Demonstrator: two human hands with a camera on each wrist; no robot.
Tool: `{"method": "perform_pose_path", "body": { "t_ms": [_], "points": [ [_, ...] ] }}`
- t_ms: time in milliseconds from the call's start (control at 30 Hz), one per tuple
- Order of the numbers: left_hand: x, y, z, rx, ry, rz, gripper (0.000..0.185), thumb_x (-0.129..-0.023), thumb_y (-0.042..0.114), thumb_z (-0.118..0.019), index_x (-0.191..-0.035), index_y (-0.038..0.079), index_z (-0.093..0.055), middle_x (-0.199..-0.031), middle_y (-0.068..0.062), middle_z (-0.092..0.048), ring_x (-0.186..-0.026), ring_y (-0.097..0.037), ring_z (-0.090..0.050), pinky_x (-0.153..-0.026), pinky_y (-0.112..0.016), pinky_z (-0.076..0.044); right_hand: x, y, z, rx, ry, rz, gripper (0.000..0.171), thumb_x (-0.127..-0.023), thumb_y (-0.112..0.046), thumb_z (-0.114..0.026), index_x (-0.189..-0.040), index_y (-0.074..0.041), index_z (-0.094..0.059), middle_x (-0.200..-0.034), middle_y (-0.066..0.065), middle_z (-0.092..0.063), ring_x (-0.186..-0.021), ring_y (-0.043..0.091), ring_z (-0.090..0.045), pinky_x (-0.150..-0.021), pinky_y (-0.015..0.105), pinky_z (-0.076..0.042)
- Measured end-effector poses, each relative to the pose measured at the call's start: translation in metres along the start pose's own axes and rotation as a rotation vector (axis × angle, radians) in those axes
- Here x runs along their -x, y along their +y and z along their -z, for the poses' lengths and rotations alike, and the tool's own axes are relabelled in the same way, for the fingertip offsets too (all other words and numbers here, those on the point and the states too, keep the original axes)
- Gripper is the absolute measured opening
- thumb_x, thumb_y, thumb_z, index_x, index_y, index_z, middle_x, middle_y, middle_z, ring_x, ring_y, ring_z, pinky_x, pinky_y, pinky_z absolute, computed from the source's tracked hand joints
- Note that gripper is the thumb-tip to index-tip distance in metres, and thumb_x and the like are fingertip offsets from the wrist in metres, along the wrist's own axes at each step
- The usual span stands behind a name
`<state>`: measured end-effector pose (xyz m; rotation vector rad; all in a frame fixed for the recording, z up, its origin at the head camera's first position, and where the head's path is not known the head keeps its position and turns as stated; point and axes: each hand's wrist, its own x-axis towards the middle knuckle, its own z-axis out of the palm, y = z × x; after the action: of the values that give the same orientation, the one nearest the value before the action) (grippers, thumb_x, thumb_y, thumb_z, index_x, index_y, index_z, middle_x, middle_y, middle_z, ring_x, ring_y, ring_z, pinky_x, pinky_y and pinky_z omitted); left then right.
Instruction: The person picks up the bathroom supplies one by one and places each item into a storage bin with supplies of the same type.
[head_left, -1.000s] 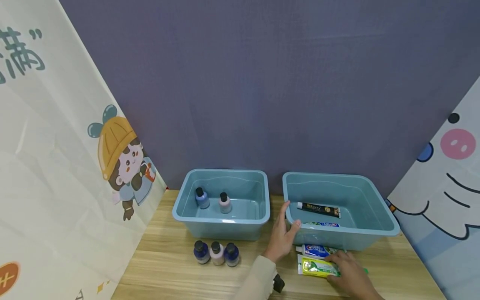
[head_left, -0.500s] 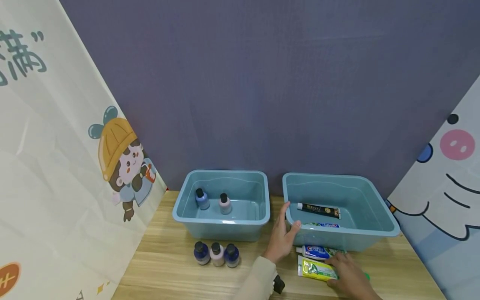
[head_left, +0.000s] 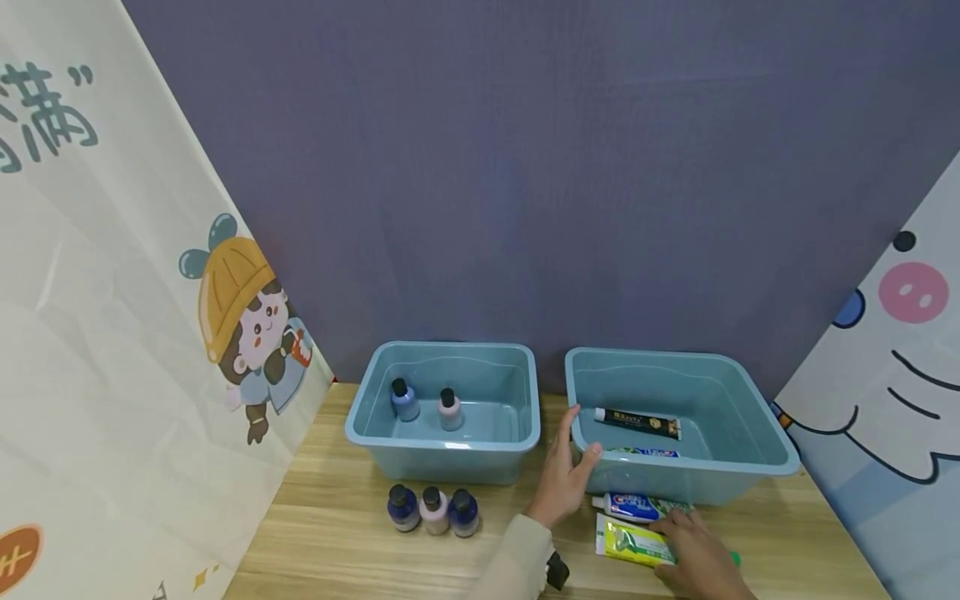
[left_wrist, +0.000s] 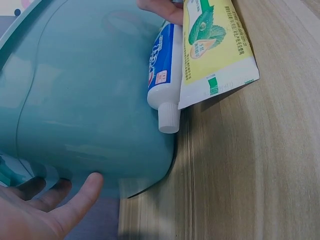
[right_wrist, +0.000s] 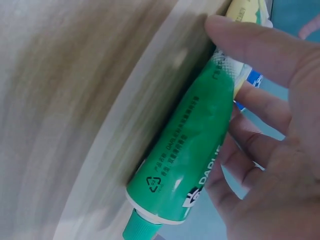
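Table (head_left: pixel 352 533) carries two bins; the right bin (head_left: pixel 757 475) is the landmark. Left hand (head_left: pixel 564 475) rests as before on its near-left corner, grip wide and flat. In front of it the right hand (head_left: pixel 693 550), slid slightly nearer since earlier, curls round the green toothpaste tube (right_wrist: pixel 195 160), beside the blue tube (left_wrist: pixel 165 75).

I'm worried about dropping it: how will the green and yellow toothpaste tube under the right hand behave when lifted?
The green and yellow toothpaste tube looks glossy, so probably a bit slippery. Its flat crimped end suggests soft walls that dent. It lies flat on the table, so it's unlikely to roll.
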<state>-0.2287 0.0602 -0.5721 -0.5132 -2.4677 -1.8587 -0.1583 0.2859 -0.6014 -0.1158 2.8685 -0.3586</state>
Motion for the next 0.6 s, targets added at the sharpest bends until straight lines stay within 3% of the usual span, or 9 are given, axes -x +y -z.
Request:
{"method": "perform_pose_path", "body": {
  "t_ms": [600],
  "points": [
    [-0.0005,-0.0016,0.0000,-0.001,0.003,-0.018,0.063,-0.105,0.057,-0.044,-0.158,0.054,-0.009,-0.169,0.014,-0.021,-0.154,-0.026,-0.030,-0.117,-0.062,-0.033,0.0058,0.0025,-0.0048,0.026,0.053,0.043,0.058,-0.064,-0.039,-0.095,-0.112,-0.014,-0.073,-0.106,0.000,-0.066,-0.102,0.023,-0.060,-0.095,0.057,-0.051]
  ]
}}
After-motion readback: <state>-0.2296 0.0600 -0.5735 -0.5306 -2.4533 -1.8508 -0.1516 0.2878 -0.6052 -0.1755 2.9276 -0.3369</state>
